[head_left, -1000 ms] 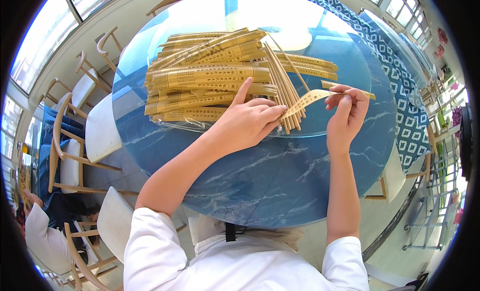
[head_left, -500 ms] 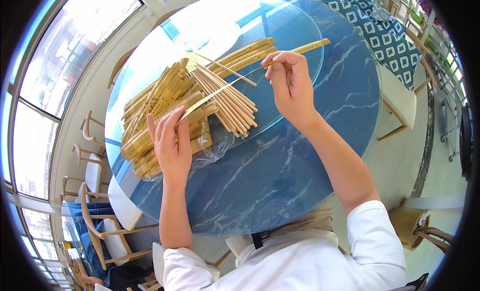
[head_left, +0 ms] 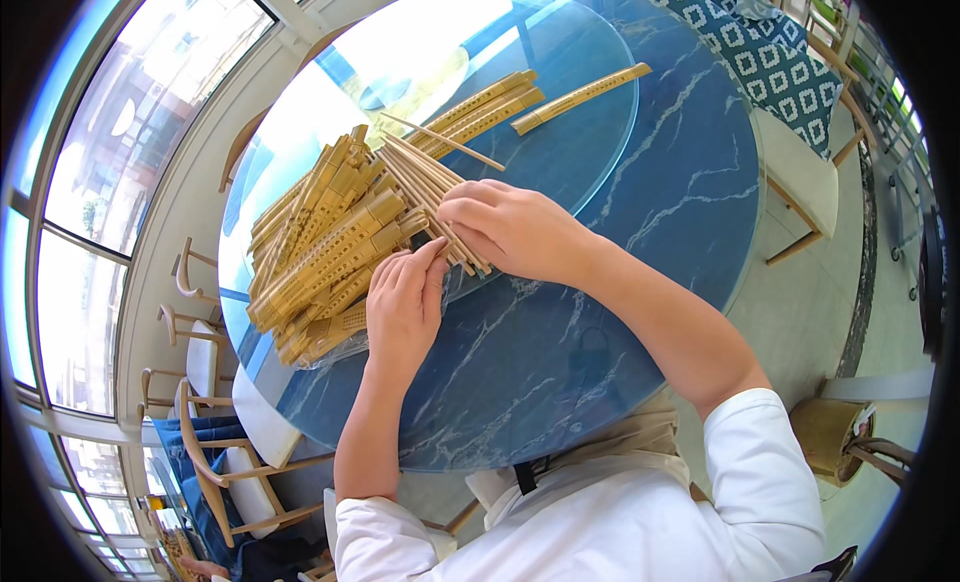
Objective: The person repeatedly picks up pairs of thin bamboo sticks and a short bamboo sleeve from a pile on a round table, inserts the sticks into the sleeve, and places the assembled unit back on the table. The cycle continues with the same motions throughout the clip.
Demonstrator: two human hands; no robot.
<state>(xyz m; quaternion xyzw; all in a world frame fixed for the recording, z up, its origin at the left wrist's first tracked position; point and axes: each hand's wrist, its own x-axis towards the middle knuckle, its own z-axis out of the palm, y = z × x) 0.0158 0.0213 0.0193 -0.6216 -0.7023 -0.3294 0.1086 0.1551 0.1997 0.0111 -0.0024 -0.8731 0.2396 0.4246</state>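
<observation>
My right hand (head_left: pixel 510 227) reaches over a fan of loose wooden chopsticks (head_left: pixel 410 177). Its curled fingers are closed on sticks near their close ends. Touching or nearly touching it, my left hand (head_left: pixel 407 292) has thumb and fingers pinched together; what they hold, if anything, is hidden. Just left of the fingers lies a heap of gold printed paper chopstick sleeves (head_left: pixel 335 232), partly on clear plastic. One chopstick (head_left: pixel 445 142) rests crosswise beyond the fan.
A single gold sleeve (head_left: pixel 580 100) lies on the glass turntable (head_left: pixel 610 172), apart from several more sleeves (head_left: pixel 480 112). Beneath is a round blue marbled table (head_left: pixel 560 382). Wooden chairs (head_left: pixel 240 472) stand at left, a patterned cloth (head_left: pixel 775 72) hangs at far right.
Both hands have come together over the chopstick fan; the right moved left and down, the left moved right. The thin pale stick stretched between them is no longer visible there.
</observation>
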